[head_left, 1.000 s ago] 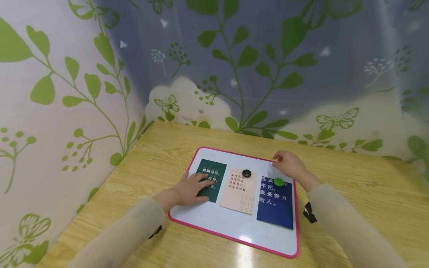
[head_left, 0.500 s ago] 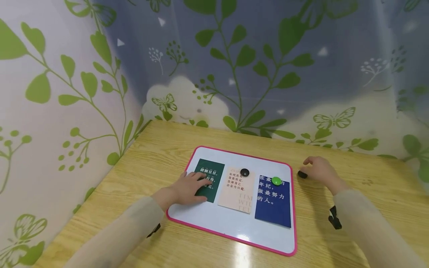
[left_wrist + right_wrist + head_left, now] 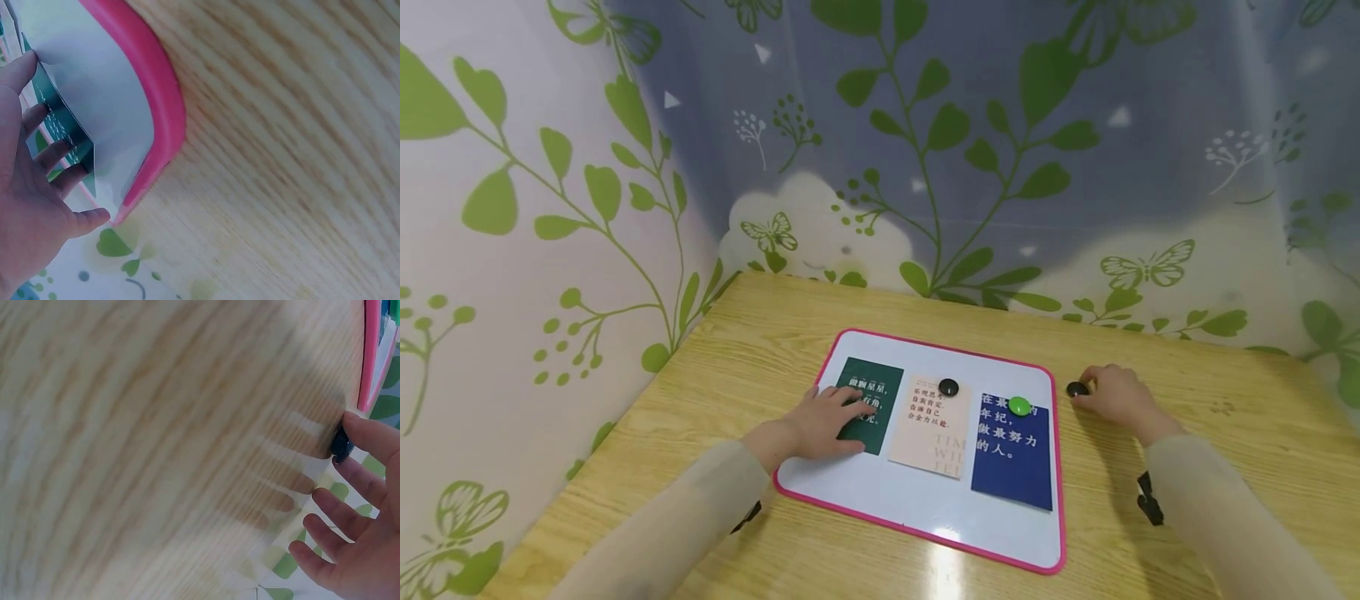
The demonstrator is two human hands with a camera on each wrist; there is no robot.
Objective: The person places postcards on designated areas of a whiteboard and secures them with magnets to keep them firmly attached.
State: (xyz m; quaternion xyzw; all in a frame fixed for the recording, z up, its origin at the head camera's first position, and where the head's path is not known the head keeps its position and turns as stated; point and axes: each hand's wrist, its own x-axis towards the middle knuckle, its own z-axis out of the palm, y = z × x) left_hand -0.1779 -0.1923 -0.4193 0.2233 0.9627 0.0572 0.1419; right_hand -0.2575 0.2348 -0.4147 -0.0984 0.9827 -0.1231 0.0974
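Note:
A whiteboard point(image 3: 917, 517) with a pink rim lies on the table. On its left part is a dark green card point(image 3: 871, 433), and my left hand point(image 3: 823, 423) rests on it with fingers spread. In the left wrist view, the fingers point(image 3: 59, 153) lie straight over the green card point(image 3: 78, 134). Right of the board, my right hand point(image 3: 1123, 402) pinches a round black magnet point(image 3: 1077, 389) at the table surface. The right wrist view has this magnet point(image 3: 341, 444) between thumb and index finger, the other fingers spread apart.
A cream card point(image 3: 925, 446) under a black magnet point(image 3: 948, 387) is at the board's middle. To its right, a green magnet point(image 3: 1019, 406) sits on a dark blue card point(image 3: 1011, 475). The wooden table point(image 3: 760, 333) meets a leaf-patterned wall covering point(image 3: 985, 167).
My right hand has moved right, from the board's far right corner onto the table, and its fingers have come round the loose black magnet. My left hand has stayed on the green card.

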